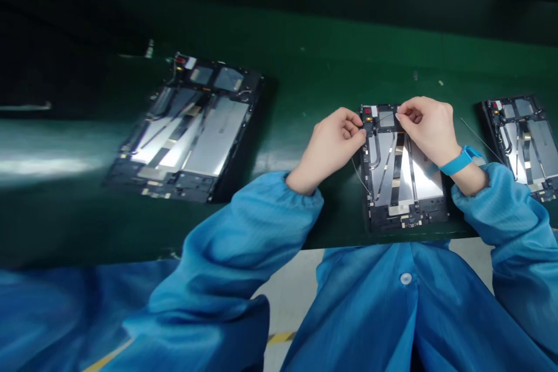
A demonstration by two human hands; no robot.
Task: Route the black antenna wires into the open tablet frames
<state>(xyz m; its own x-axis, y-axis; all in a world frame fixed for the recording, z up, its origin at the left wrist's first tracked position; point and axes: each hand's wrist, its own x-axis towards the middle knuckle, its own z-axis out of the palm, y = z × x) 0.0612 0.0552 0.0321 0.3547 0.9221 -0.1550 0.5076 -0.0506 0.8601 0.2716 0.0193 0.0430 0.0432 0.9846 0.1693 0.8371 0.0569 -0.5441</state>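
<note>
An opened tablet-like device (425, 177) lies in front of me, with silver panels, dark ribbon strips and a black frame. At its upper left edge my left hand (333, 142) is closed in a pinch. A thin cable (358, 176) hangs from those fingers and curves down along the device's left side. My right hand (429, 128) pinches over the top right of the device, and a fine strand of cable shows between the two hands. Its fingertips partly hide what they grip. A blue band (462, 161) is around the right wrist.
A similar opened device (226, 128) lies to the left on the green bench (300, 87). Another device (536, 139) is at the right edge, with a loose thin wire (479, 139) reaching toward it. The bench's front edge runs just below the middle device.
</note>
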